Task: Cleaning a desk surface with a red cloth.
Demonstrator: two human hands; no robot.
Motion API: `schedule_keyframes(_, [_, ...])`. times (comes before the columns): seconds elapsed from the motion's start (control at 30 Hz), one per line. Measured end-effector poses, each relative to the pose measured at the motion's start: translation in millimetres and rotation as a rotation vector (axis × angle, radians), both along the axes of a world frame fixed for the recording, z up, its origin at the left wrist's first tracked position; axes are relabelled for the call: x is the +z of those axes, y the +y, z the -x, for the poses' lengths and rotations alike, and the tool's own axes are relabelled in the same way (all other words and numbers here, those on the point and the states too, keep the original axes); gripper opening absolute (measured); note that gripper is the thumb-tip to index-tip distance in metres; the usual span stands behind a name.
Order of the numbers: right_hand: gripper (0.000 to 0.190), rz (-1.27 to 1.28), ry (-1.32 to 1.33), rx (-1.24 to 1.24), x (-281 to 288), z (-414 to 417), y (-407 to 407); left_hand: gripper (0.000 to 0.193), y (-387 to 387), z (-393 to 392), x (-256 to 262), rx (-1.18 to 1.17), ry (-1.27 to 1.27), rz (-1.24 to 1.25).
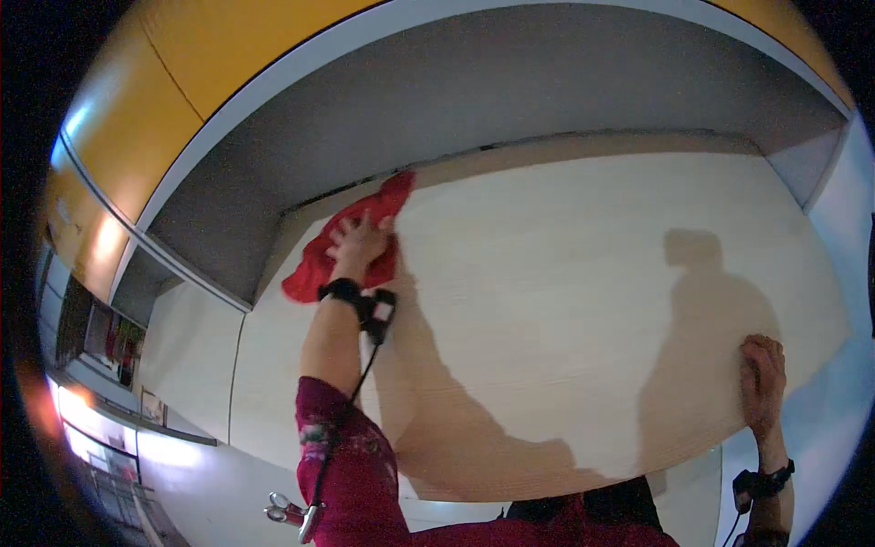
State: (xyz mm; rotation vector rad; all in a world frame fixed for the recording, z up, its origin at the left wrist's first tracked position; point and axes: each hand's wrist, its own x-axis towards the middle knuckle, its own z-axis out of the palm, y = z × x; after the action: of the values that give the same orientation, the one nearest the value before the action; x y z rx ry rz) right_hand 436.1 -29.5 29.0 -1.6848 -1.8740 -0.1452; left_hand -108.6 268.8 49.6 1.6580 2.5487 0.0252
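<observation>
My left hand (359, 243) lies with spread fingers on a crumpled red cloth (311, 270), holding it down against a pale wood-look desktop (519, 273). The cloth is at the far left part of the top, and one corner of it reaches the back edge. Beside the right-hand edge of the desktop, my right hand (763, 379) rests with its fingers close together and bent. Nothing shows in that hand, though its palm side is hidden. Black straps with small devices and cables circle both wrists.
A grey panel (513, 82) rises behind the desktop under yellow panels (273, 41). A metal-edged divider (184, 260) stands at left, with another pale top (184, 349) beyond it. Metal clips (294, 513) hang on the cable by my left sleeve. Shadows fall across the desktop.
</observation>
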Motion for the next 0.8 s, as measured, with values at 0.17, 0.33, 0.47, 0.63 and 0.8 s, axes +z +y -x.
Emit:
schedule_keyframes(0.17, [0.018,-0.031,-0.048,-0.006,6.2,1.1,-5.7,0.066,-4.1,-173.9,5.0,-0.476,-0.032,-0.004])
schedule_keyframes(0.33, [0.020,0.022,-0.057,0.000,0.6,4.9,-0.3,0.068,-90.0,-283.3,-4.9,-1.068,-0.107,-0.036])
schedule_keyframes(0.47, [0.024,0.049,-0.108,0.023,11.8,-7.5,-1.5,0.066,-165.2,-275.0,20.5,-1.348,-0.464,-0.120])
schedule_keyframes(0.63, [0.024,0.137,0.143,0.163,27.6,12.9,9.0,0.053,-251.9,-185.6,67.6,-1.297,-0.709,-0.313])
schedule_keyframes(0.8, [0.042,0.005,-0.238,0.247,55.9,88.7,67.9,0.046,-321.9,-118.3,36.6,-0.845,-0.845,-0.328])
